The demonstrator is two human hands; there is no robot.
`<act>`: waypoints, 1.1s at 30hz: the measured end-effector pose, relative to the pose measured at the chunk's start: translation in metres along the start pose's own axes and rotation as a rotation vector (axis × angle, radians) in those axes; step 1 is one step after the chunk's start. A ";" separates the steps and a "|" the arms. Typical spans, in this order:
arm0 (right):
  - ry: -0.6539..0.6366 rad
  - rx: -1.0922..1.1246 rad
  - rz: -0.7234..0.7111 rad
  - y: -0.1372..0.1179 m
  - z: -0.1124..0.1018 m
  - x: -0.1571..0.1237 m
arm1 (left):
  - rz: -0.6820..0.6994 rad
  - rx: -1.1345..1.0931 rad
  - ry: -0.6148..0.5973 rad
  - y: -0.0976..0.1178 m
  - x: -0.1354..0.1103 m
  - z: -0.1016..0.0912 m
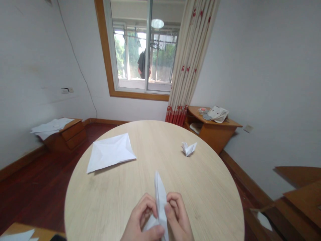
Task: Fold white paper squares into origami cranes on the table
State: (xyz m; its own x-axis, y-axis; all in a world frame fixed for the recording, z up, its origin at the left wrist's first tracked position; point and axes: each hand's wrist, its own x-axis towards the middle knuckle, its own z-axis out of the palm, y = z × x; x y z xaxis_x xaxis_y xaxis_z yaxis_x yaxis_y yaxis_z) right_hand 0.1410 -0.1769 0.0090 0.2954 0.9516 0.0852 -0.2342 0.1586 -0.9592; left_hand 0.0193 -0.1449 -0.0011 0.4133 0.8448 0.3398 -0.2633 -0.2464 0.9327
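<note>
Both of my hands pinch a narrow folded piece of white paper (pixel 159 192) that stands upright over the near edge of the round wooden table (pixel 213 187). My left hand (pixel 141 219) grips its lower left side with the thumb pressed across the base. On the right side, my right hand (pixel 178 216) has its fingers curled against the fold. The paper's pointed tip rises above both hands. A creased white paper sheet (pixel 110 152) lies flat on the table's far left. A small folded white paper figure (pixel 189 148) sits at the far right.
A low wooden cabinet (pixel 71 134) with white papers on top stands at the left wall. A wooden corner stand (pixel 213 129) with cloths and small items sits by the curtain (pixel 188 67). More wooden furniture (pixel 298 197) is at the right edge. White paper (pixel 17 235) lies at bottom left.
</note>
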 end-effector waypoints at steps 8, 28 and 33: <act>0.055 0.031 -0.013 0.025 -0.012 0.003 | 0.126 0.440 -0.001 0.024 0.002 0.002; 0.094 -0.722 -0.510 -0.006 0.000 -0.001 | 0.322 0.822 0.364 0.020 0.002 0.012; -0.057 -0.592 -0.697 -0.017 -0.001 -0.004 | 0.285 0.698 0.311 0.032 0.006 0.011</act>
State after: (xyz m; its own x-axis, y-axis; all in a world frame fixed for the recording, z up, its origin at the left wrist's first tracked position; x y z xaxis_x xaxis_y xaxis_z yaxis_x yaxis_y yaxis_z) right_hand 0.1449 -0.1840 0.0248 0.1414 0.7050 0.6950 0.4978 0.5562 -0.6655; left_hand 0.0229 -0.1527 0.0324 0.1248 0.7731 0.6219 0.3247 -0.6241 0.7107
